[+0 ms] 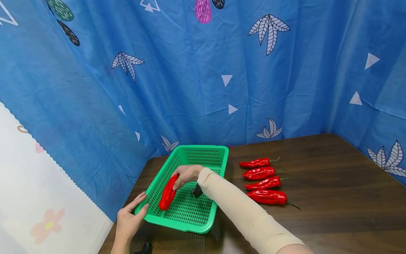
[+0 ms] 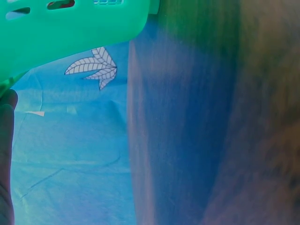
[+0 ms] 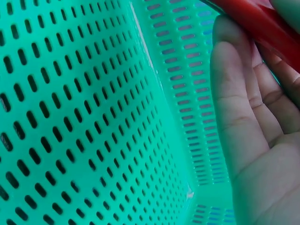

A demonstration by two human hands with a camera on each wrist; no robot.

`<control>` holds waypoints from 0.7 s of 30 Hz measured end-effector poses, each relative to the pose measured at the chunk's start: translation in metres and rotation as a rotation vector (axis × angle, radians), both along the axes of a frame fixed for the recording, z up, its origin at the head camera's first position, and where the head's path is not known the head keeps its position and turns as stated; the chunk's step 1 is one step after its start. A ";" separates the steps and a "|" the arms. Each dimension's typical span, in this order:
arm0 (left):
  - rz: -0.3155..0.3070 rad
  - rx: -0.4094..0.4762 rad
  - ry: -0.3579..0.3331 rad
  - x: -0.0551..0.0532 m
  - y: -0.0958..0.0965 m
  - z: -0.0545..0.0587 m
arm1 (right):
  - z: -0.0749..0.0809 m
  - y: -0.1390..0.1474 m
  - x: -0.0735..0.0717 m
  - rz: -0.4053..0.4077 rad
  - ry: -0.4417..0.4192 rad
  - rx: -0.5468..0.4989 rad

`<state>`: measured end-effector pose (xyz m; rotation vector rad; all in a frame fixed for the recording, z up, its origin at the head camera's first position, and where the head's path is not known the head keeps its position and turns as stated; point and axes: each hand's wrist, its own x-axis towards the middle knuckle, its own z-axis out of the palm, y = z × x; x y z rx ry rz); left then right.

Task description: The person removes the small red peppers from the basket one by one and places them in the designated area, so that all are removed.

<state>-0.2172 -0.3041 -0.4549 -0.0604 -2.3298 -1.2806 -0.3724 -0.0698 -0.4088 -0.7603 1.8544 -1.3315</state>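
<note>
Inside a green plastic basket (image 1: 177, 224), my right hand (image 1: 186, 175) grips a long red chili pepper (image 1: 167, 194). The pepper slants over the left part of the basket, its lower end near the slotted floor; whether it touches cannot be told. In the right wrist view, the curled fingers (image 3: 236, 103) lie against the pepper (image 3: 262, 21), which is cut off by the frame. My left hand (image 1: 128, 217) holds the basket's near left corner, thumb at the rim. The left wrist view catches only one finger (image 2: 5, 154) beside the basket wall (image 2: 84, 33).
Several red chili peppers (image 1: 264, 182) lie in a row on the brown wooden table (image 1: 336, 197), right of the basket. A patterned blue curtain (image 1: 196, 77) hangs behind and along the sides. Black wrist cameras show at the left wrist (image 1: 147, 248) and right wrist (image 1: 197, 191).
</note>
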 end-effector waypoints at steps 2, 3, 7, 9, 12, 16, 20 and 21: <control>-0.003 0.004 -0.006 0.000 0.000 0.000 | 0.001 0.000 0.001 0.006 0.007 -0.004; -0.003 0.005 -0.010 0.000 0.000 0.000 | 0.001 0.000 0.001 0.008 0.012 -0.006; 0.001 -0.001 -0.011 -0.001 0.000 -0.001 | 0.002 0.000 0.002 0.001 0.049 -0.013; 0.001 -0.001 -0.003 -0.001 0.000 -0.001 | 0.003 0.001 0.002 -0.009 0.072 -0.019; -0.001 -0.002 0.010 0.000 0.001 -0.001 | 0.006 0.002 0.003 -0.024 0.092 -0.030; -0.003 -0.003 0.014 0.000 0.001 0.000 | 0.010 0.005 0.005 -0.045 0.092 -0.037; -0.013 0.011 0.017 -0.001 0.000 0.000 | 0.014 0.006 0.005 -0.071 0.106 -0.048; -0.015 0.015 0.018 -0.001 0.000 0.000 | 0.015 0.007 0.005 -0.076 0.107 -0.053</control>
